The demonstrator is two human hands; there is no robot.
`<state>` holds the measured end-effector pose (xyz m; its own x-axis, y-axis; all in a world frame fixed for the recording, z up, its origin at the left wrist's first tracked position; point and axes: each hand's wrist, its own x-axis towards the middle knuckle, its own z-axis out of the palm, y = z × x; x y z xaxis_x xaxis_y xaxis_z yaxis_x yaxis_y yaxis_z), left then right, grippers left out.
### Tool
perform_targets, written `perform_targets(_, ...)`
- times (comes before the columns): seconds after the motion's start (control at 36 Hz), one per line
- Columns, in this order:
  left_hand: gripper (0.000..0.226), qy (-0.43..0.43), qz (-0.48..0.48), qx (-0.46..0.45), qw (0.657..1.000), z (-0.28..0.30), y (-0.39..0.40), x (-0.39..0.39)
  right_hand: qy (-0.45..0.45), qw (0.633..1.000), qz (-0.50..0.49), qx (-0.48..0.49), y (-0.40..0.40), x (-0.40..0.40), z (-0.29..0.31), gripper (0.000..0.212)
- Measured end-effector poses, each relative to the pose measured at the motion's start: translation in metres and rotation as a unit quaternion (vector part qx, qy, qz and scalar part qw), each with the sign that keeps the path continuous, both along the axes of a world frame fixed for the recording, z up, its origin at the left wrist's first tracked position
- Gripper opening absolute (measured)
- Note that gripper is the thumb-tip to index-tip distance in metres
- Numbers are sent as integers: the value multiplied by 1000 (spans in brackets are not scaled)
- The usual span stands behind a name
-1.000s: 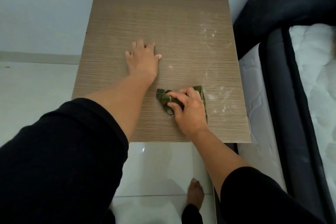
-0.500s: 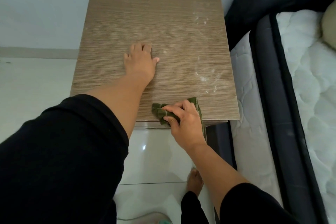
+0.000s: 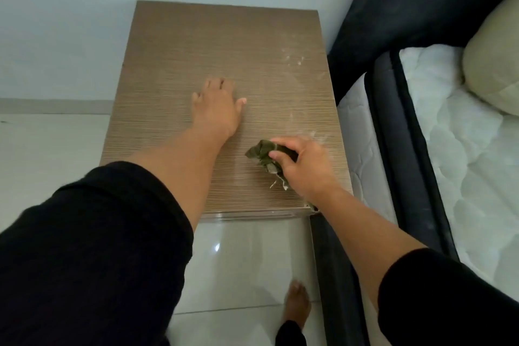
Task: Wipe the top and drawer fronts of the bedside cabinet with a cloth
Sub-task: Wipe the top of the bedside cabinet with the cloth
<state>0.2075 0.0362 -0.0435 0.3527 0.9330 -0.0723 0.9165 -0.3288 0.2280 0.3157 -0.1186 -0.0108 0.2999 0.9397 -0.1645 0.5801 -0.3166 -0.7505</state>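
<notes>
The cloth (image 3: 264, 155) now sits further in on the cabinet top (image 3: 224, 45) than half a second ago, when it lay at the front edge; the right hand (image 3: 302, 166) has carried it back toward the white smears (image 3: 314, 136), which show just beyond its fingertips. The left hand (image 3: 217, 105) stays planted flat in the same spot, left of the cloth and well apart from it.

The cloth is dark green, crumpled into a wad, with a frayed pale corner trailing out under the heel of the right hand. The right fingers (image 3: 283, 144) curl over it and clamp it against the surface, thumb tucked in on the left side; the hand is motion-blurred. The left fingers (image 3: 216, 84) lie straight and slightly spread, palm down on the wood.

The cabinet top is a flat rectangular panel of brown laminate with fine horizontal grain. A second cluster of pale specks (image 3: 293, 60) lies well beyond the right fingers, near the far right corner.

Right of the cabinet stands a bed with a dark padded frame (image 3: 387, 109), a white quilted mattress (image 3: 471, 154) and a cream pillow (image 3: 494, 62). Glossy pale floor tiles (image 3: 247, 255) lie below, with a bare foot (image 3: 297, 306) on them.
</notes>
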Motion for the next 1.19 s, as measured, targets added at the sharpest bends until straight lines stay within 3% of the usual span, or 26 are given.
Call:
perform_targets(0.42,55,-60,-14,1,998,-25,74,47,-80,982,-85,146,151,69,26,21)
perform_targets(0.75,55,-57,-28,-11,998,-47,134,85,-125,979,-70,145,236,109,12,20)
perform_targets(0.97,56,-45,-2,35,998,-60,144,91,-174,975,-82,115,279,142,-9,26)
perform_targets(1.19,55,-39,11,34,999,-59,143,92,-162,979,-81,94,316,159,-33,28)
